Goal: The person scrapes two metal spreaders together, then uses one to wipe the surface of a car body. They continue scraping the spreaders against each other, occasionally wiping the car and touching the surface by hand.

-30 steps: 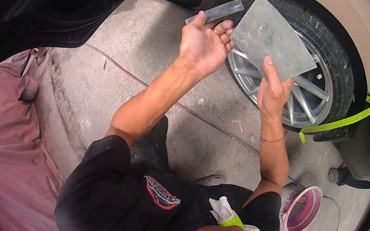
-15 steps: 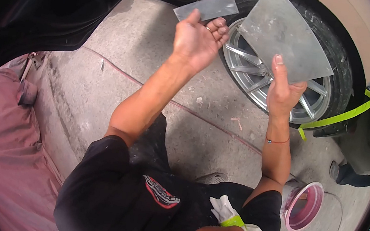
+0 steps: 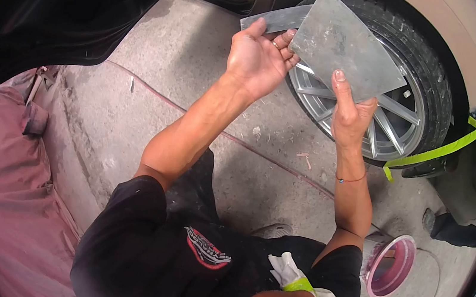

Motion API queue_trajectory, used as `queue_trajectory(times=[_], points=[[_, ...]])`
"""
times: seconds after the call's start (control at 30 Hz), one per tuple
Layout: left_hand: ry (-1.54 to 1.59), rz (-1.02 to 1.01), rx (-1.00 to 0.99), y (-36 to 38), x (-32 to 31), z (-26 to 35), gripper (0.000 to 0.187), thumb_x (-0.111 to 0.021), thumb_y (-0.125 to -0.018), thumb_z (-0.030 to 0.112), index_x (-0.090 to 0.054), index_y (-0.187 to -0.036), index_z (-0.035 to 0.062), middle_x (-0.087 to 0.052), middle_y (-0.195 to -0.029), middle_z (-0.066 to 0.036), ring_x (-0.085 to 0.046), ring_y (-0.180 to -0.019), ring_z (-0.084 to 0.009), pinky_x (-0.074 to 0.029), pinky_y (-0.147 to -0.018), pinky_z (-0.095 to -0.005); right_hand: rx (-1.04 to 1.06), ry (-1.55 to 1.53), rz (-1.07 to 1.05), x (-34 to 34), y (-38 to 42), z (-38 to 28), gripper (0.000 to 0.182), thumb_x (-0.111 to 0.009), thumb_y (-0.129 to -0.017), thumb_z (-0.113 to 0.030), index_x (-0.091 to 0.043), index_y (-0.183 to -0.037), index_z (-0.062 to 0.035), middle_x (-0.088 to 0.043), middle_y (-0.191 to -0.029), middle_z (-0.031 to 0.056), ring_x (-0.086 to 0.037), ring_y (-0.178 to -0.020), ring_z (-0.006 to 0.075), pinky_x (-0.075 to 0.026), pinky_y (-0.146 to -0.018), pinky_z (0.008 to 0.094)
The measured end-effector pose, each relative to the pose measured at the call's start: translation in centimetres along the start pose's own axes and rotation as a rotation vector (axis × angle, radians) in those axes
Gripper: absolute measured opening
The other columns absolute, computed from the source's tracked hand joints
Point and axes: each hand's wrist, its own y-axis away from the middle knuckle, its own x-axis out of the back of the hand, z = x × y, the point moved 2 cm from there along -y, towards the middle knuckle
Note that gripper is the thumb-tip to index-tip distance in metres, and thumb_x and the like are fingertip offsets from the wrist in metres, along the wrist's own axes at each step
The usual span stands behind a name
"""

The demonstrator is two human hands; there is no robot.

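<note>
My left hand, palm up, grips a narrow flat grey spreader between its thumb and fingers. The spreader's right end passes behind a larger grey plate, which has a smudged, scuffed face. My right hand holds this plate at its lower edge, thumb on top and fingers hidden beneath. The plate's left corner overlaps the fingertips of my left hand in this view. Both pieces are held in front of a car wheel with silver spokes.
A beige car panel curves over the wheel, with yellow-green tape at its lower right. A pink-rimmed bucket stands at lower right. A hose crosses the concrete floor, and reddish cloth covers the left side.
My right hand has moved left and slightly down with the plate. My left hand has shifted a little right, so the plate now covers the spreader's right end.
</note>
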Motion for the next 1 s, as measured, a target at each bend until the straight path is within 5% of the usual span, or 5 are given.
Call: queue_trajectory(times=[0.5, 0.6, 0.67, 0.83, 1.0], points=[[-0.09, -0.078, -0.048, -0.5, 0.9, 0.6, 0.04, -0.028, -0.104, 0.033, -0.051, -0.111, 0.0006, -0.058, -0.09, -0.01, -0.052, -0.087, -0.0236, -0.043, -0.087, -0.0396, 0.022, -0.18, 0.155, 1.8, -1.2, -1.8, 0.016, -0.066, -0.089, -0.007, -0.067, -0.102, 0.0018, -0.066, -0.101, 0.0042, -0.058, -0.091, 0.0099, -0.044, -0.082, 0.0245], [-0.125, -0.055, -0.081, -0.9, 1.3, 0.8, 0.033, -0.041, -0.1, 0.031, -0.052, -0.109, 0.0005, -0.06, -0.09, -0.01, -0.056, -0.086, -0.0234, -0.047, -0.083, -0.0398, 0.0, -0.133, 0.153, 2.7, -1.6, -1.5, 0.019, -0.066, -0.088, -0.007, -0.067, -0.105, 0.0026, -0.066, -0.101, 0.0052, -0.058, -0.093, 0.0107, -0.043, -0.085, 0.0251], [-0.164, -0.033, -0.125, -1.0, 1.1, 0.8, 0.031, -0.049, -0.098, 0.028, -0.051, -0.11, 0.0, -0.062, -0.092, -0.01, -0.059, -0.087, -0.0229, -0.049, -0.083, -0.0399, -0.055, -0.239, 0.104, 2.8, -1.5, -0.6, 0.031, -0.056, -0.092, 0.0, -0.056, -0.123, 0.0013, -0.06, -0.12, 0.0111, -0.059, -0.108, 0.019, -0.049, -0.095, 0.0366], [-0.671, 0.113, -0.606, -0.6, 0.3, 2.4, 0.027, -0.07, -0.084, 0.011, -0.062, -0.105, -0.0038, -0.066, -0.102, -0.013, -0.065, -0.091, -0.0204, -0.055, -0.085, -0.0406, -0.081, -0.233, 0.063, 1.7, -1.3, -1.5, 0.026, -0.057, -0.094, -0.007, -0.059, -0.118, 0.0033, -0.063, -0.112, 0.0117, -0.062, -0.097, 0.0178, -0.052, -0.084, 0.0346], [-1.052, 0.186, -0.915, -0.1, 0.4, 3.7, 0.026, -0.063, -0.084, 0.008, -0.063, -0.107, -0.0044, -0.067, -0.097, -0.011, -0.065, -0.085, -0.0201, -0.053, -0.08, -0.035, -0.017, -0.259, 0.106, 1.3, -1.4, -1.9, 0.023, -0.055, -0.097, -0.013, -0.066, -0.105, 0.0057, -0.068, -0.099, 0.0101, -0.066, -0.081, 0.0163, -0.052, -0.072, 0.0292]])
